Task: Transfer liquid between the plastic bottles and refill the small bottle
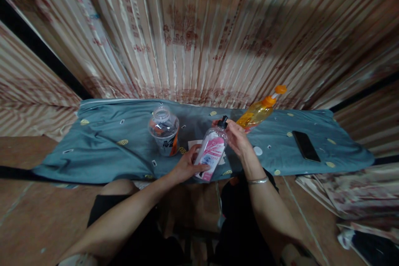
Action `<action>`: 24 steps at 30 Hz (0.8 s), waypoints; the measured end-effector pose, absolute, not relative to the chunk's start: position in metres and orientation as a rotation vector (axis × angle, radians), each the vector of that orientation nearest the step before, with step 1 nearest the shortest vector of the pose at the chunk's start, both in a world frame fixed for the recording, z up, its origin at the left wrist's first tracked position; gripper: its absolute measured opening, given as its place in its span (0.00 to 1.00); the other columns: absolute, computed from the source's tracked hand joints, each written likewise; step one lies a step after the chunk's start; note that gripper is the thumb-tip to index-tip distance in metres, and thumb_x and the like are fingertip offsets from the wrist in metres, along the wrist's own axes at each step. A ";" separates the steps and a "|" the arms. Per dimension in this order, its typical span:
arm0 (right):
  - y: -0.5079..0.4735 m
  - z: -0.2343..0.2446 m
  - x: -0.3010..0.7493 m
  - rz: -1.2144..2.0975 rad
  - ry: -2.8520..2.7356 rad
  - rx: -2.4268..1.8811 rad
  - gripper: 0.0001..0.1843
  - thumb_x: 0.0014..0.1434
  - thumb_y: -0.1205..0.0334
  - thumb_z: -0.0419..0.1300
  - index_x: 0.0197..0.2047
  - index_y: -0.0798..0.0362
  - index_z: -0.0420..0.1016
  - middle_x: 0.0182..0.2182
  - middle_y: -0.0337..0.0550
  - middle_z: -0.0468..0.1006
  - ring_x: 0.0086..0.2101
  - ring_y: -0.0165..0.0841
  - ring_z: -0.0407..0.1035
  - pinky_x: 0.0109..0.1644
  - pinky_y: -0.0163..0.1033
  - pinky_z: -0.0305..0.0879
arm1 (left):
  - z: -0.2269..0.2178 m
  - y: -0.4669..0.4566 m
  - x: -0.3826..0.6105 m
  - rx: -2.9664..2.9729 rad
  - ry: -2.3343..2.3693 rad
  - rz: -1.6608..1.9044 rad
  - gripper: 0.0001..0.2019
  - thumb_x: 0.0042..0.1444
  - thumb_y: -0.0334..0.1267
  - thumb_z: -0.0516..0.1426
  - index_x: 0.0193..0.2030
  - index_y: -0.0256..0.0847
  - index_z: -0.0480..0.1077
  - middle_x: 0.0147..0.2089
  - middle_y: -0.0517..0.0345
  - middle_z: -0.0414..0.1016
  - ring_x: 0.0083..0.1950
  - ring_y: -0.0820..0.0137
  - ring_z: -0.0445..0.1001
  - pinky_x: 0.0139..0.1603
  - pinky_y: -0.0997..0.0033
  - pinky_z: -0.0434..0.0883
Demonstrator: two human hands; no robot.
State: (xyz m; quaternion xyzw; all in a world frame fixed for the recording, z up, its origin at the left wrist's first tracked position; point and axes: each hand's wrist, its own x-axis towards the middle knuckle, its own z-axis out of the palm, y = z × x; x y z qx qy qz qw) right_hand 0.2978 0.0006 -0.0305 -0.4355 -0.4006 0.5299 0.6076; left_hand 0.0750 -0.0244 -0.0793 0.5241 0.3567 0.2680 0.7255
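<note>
My left hand is wrapped round the lower body of a clear bottle with a pink label, holding it tilted over the blue-grey cloth. Fingers of my right hand are closed round the bottle's black pump top. A silver bangle sits on my right wrist. An open clear jar with an orange label stands just left of the bottle. An orange-capped bottle of yellow liquid stands behind my right hand.
A black phone lies flat on the cloth at the right. A small white disc lies near my right wrist. A striped curtain hangs right behind the cloth. Folded patterned fabric lies on the floor at the right.
</note>
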 end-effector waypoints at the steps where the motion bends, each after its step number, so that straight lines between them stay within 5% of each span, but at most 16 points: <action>1: 0.001 -0.032 0.298 1.215 -0.919 -1.011 0.29 0.42 0.33 0.81 0.36 0.46 0.82 0.41 0.47 0.90 0.49 0.48 0.83 0.54 0.51 0.80 | -0.079 -0.024 0.075 1.171 0.790 0.592 0.42 0.39 0.49 0.76 0.60 0.42 0.66 0.41 0.58 0.82 0.40 0.60 0.80 0.43 0.62 0.73; 4: 0.001 -0.031 0.299 1.236 -0.906 -1.018 0.28 0.39 0.36 0.83 0.29 0.46 0.78 0.37 0.44 0.90 0.46 0.46 0.84 0.49 0.47 0.81 | -0.079 -0.025 0.075 1.191 0.788 0.590 0.42 0.39 0.49 0.76 0.60 0.42 0.67 0.41 0.58 0.82 0.41 0.60 0.81 0.44 0.62 0.73; 11: -0.001 -0.025 0.299 1.307 -0.903 -0.950 0.29 0.43 0.36 0.82 0.42 0.44 0.87 0.42 0.43 0.90 0.49 0.46 0.83 0.57 0.48 0.79 | -0.080 -0.023 0.075 1.154 0.808 0.604 0.43 0.38 0.49 0.76 0.60 0.41 0.65 0.41 0.58 0.82 0.40 0.62 0.80 0.42 0.64 0.73; 18: 0.002 -0.031 0.302 1.254 -0.904 -1.006 0.26 0.40 0.38 0.84 0.30 0.45 0.81 0.39 0.43 0.90 0.46 0.45 0.84 0.54 0.47 0.80 | -0.081 -0.023 0.075 1.182 0.817 0.608 0.42 0.39 0.47 0.76 0.60 0.41 0.66 0.41 0.58 0.83 0.40 0.63 0.79 0.42 0.65 0.73; 24: 0.000 -0.027 0.300 1.289 -0.924 -0.931 0.31 0.43 0.37 0.82 0.45 0.45 0.86 0.47 0.46 0.90 0.54 0.48 0.81 0.63 0.52 0.75 | -0.079 -0.022 0.074 1.204 0.822 0.608 0.42 0.39 0.49 0.75 0.60 0.42 0.66 0.41 0.58 0.82 0.41 0.62 0.79 0.44 0.63 0.71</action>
